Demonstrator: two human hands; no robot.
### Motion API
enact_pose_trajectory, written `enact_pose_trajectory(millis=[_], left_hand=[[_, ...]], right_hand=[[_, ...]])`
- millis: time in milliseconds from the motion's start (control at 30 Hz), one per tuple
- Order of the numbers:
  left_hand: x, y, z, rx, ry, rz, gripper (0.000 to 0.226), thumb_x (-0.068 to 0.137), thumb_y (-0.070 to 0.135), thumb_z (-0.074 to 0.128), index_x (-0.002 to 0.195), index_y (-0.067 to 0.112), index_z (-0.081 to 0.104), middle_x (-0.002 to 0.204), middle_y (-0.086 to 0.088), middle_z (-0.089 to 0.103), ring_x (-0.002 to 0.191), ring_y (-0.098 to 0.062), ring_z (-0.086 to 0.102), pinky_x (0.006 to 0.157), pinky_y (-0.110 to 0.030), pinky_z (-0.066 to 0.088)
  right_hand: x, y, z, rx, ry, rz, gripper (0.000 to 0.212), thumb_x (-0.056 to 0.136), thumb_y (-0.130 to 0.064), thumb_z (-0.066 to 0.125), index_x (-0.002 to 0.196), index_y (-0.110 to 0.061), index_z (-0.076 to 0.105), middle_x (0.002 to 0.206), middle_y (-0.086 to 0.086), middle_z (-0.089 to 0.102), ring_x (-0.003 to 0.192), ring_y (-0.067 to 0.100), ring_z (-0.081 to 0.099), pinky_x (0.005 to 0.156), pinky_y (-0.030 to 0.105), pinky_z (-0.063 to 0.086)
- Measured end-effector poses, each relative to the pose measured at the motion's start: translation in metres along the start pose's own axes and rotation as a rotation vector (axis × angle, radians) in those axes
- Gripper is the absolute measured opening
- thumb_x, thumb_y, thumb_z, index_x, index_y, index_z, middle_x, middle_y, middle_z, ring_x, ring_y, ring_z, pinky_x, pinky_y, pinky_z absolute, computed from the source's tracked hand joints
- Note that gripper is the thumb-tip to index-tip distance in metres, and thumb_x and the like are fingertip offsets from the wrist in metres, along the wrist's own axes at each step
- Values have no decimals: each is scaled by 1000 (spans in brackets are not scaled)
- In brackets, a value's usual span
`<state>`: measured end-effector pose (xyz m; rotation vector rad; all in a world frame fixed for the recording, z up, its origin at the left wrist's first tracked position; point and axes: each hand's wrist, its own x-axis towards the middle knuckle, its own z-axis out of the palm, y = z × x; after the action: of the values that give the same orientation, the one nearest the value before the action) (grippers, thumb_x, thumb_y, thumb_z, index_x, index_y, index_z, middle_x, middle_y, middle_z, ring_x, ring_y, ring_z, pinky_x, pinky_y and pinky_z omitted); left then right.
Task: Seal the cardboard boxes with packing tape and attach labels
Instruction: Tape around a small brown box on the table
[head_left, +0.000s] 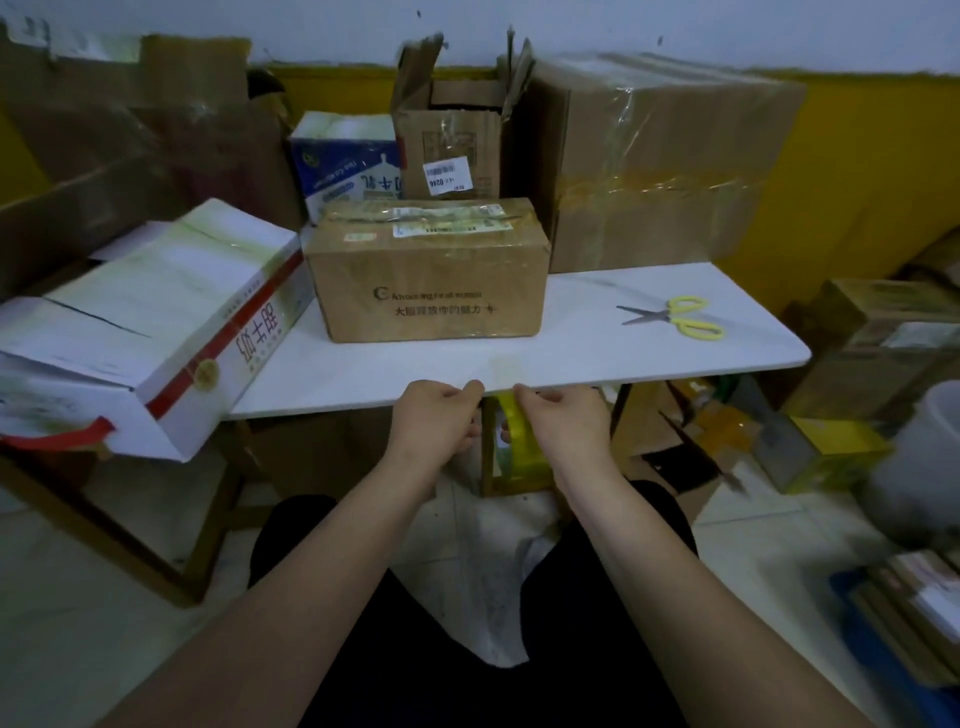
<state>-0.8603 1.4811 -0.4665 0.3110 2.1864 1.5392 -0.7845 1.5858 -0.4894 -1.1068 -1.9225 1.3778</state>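
Observation:
A brown cardboard box (427, 270) with printed text stands in the middle of the white table (571, 353), tape and labels across its top. Just below the table's front edge my right hand (558, 421) holds a roll of yellowish packing tape (514, 441). My left hand (439, 415) pinches the tape's free end beside it, and a short strip runs up between the hands onto the table edge. Yellow-handled scissors (675, 318) lie on the table's right part.
A white carton with a red stripe (145, 332) overhangs the table's left end. Behind stand a blue-and-white milk carton (345, 166), an open small box (449, 140) and a large taped box (654, 161). Boxes and clutter crowd the floor at right (831, 415).

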Motion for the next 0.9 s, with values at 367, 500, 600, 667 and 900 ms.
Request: enact_pose_trajectory(millis=[367, 500, 600, 667, 900], left_hand=[[1, 1, 39, -453, -46, -302, 25, 87, 29, 75, 103, 10, 71, 89, -3, 72, 75, -15, 64, 62, -25, 49], [-3, 10, 39, -480, -86, -351, 14, 89, 23, 69, 83, 11, 65, 70, -9, 61, 43, -16, 51, 53, -26, 48], [-5, 15, 34, -465, -79, -280, 13, 87, 17, 71, 77, 9, 68, 76, -14, 65, 54, -20, 58, 61, -29, 53], [-8, 20, 29, -455, -40, -182, 9, 85, 17, 76, 81, 9, 74, 77, -11, 72, 64, -20, 66, 66, -26, 57], [8, 75, 7, -365, -29, 234, 20, 87, 18, 77, 106, 13, 78, 99, 2, 78, 101, -10, 71, 94, -26, 55]], right_hand=[[-8, -11, -17, -191, 76, -151, 45, 93, -35, 65, 56, -11, 60, 56, -2, 58, 52, 6, 50, 44, 13, 32], [-23, -19, -25, -160, 85, -222, 39, 92, -34, 66, 60, -14, 61, 54, -8, 56, 49, 3, 54, 47, 7, 34], [-35, -20, -33, -75, 73, -274, 27, 93, -32, 67, 74, -13, 71, 61, -12, 62, 56, -13, 57, 49, 3, 35], [-42, -21, -38, 7, 62, -311, 25, 94, -30, 66, 82, -11, 75, 65, -7, 68, 56, -9, 61, 49, 3, 37], [-29, -59, -38, 348, 21, -338, 19, 96, -30, 64, 95, -13, 74, 69, -1, 72, 60, 9, 70, 53, 15, 48]])
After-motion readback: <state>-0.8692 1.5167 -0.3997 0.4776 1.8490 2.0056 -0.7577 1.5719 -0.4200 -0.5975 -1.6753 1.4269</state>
